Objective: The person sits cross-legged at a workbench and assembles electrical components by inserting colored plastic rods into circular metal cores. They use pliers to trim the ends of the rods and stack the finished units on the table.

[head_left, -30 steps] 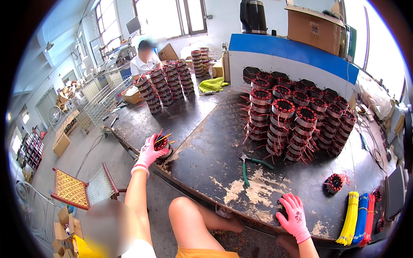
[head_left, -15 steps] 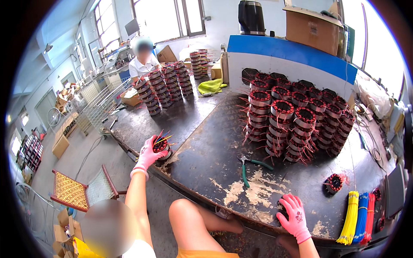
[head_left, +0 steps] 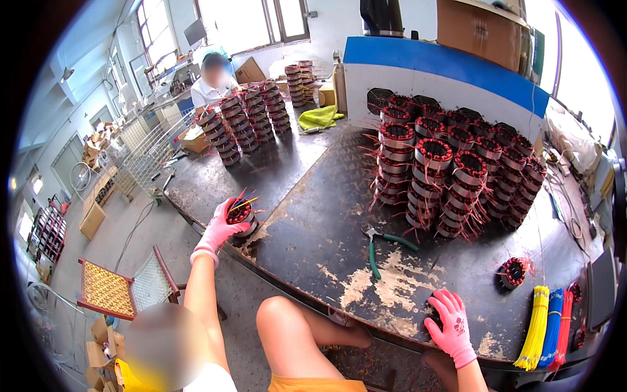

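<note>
My left hand point(head_left: 214, 236), in a pink glove, is closed round a wound motor stator point(head_left: 240, 213) at the table's left front edge. Colored wire leads stick up from its red windings. A metal ring shows just below it; whether that is a second stator I cannot tell. My right hand point(head_left: 449, 326), also gloved in pink, rests on the worn tabletop near the front edge with its fingers apart, holding nothing. Cutting pliers with green handles point(head_left: 400, 242) lie open between my hands. A lone stator point(head_left: 511, 272) sits beyond my right hand.
Tall stator stacks point(head_left: 434, 170) crowd the table before a blue-and-white fan unit point(head_left: 450, 72). More stacks point(head_left: 238, 124) stand at the far left, near a seated person point(head_left: 212, 91) and a yellow-green cloth point(head_left: 319, 117). Yellow point(head_left: 535, 320), blue point(head_left: 552, 320) and red wire bundles point(head_left: 565, 320) lie at right.
The view has shifted slightly. My left hand stays on the stator at the table edge, its wrist a little turned. My right hand's fingers have spread a little on the tabletop.
</note>
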A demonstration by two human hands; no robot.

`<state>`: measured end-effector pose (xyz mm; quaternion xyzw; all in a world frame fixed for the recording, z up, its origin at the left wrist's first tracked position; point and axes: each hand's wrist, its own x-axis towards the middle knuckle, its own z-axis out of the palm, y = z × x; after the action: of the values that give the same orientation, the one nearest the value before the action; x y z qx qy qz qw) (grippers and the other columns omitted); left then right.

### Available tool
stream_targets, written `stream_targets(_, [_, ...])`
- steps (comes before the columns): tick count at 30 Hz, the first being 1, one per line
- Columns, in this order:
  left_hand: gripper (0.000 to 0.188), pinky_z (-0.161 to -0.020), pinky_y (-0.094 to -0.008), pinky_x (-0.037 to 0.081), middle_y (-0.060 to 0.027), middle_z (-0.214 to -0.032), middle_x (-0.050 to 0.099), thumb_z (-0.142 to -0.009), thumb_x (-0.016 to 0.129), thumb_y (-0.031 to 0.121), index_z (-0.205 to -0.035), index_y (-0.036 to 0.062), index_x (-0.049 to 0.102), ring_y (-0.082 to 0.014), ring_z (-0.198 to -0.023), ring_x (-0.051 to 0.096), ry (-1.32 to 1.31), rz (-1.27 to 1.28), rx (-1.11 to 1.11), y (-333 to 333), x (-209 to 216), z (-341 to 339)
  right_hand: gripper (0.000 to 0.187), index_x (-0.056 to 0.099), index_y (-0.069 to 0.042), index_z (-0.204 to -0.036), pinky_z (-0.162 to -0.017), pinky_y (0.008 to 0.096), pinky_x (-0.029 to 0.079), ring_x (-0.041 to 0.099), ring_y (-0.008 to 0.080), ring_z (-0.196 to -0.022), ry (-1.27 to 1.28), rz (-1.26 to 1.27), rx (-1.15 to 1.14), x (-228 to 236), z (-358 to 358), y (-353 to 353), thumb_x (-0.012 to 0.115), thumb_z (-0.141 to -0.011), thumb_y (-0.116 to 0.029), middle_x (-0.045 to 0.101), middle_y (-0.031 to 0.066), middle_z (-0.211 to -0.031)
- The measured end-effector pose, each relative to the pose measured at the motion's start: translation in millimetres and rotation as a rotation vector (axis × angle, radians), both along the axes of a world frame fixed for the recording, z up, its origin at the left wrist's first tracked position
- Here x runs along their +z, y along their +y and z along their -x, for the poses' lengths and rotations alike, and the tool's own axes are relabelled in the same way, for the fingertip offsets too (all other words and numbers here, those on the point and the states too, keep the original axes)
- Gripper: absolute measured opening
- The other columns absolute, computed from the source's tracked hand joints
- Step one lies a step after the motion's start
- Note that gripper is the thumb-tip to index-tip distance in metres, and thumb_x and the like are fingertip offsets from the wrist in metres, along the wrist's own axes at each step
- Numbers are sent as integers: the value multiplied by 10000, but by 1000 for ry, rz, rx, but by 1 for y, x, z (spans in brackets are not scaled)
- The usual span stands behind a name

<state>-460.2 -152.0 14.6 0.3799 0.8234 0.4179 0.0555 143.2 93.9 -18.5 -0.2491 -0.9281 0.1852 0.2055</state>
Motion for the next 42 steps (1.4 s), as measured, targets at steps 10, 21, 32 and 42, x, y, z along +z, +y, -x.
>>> stream_targets(10, [1075,-1179,-360,355,-144,-1499,450,-654,957,223,-1537,26,376,-256,-1410,438,-69,-22,-20,-4,-3,11,498,627,-53,-1263,-1180,523,317,469,377,-1368,7,2,0,0,1,1,724,-807,-228,578,147,-1402])
stream_targets(21, [1116,-1182,-398,368,-174,-1498,421,-609,962,248,-1540,61,376,-334,-1414,429,159,122,9,0,3,-9,501,623,-57,-1278,-1186,519,308,457,369,-1381,-10,0,-19,2,0,-2,720,-816,-222,573,141,-1410])
stream_targets(32, [1104,-1148,-411,404,-193,-1488,422,-636,947,252,-1543,68,345,-382,-1383,455,317,172,6,-5,-1,-9,503,622,-46,-1278,-1183,519,316,462,377,-1370,2,-4,-22,2,1,-2,726,-813,-207,575,148,-1407])
stream_targets(42, [1177,-1160,-426,389,-240,-1576,327,-647,926,425,-1574,71,292,-411,-1422,418,313,339,51,-8,4,-5,486,630,-47,-1267,-1181,518,319,470,378,-1360,13,-11,-26,3,3,-8,722,-822,-221,584,153,-1392])
